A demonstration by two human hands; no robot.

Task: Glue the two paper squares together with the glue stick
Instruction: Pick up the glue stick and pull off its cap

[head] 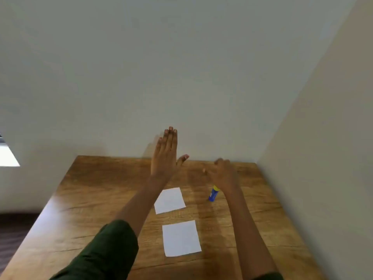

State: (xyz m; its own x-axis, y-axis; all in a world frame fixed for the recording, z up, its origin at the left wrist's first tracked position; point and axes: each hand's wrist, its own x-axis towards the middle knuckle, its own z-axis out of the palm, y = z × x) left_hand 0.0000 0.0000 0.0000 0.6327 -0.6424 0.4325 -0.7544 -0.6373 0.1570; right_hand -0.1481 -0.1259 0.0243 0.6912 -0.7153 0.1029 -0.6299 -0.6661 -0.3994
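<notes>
Two white paper squares lie flat on the wooden table [96,199]: the far square [170,200] and the near square [181,238], apart from each other. A blue glue stick [213,194] with a yellow cap lies to the right of the far square. My left hand [165,156] is raised above the table's far edge, fingers straight and together, thumb out, holding nothing. My right hand [223,172] hovers beyond the glue stick with fingers loosely curled downward and blurred; nothing is in it. My right forearm passes just to the right of the glue stick.
The table stands in a corner, with a pale wall [181,67] behind it and another wall [323,158] along its right side. Dark floor [14,235] shows past the table's left edge. My green sleeves reach into the bottom of the view.
</notes>
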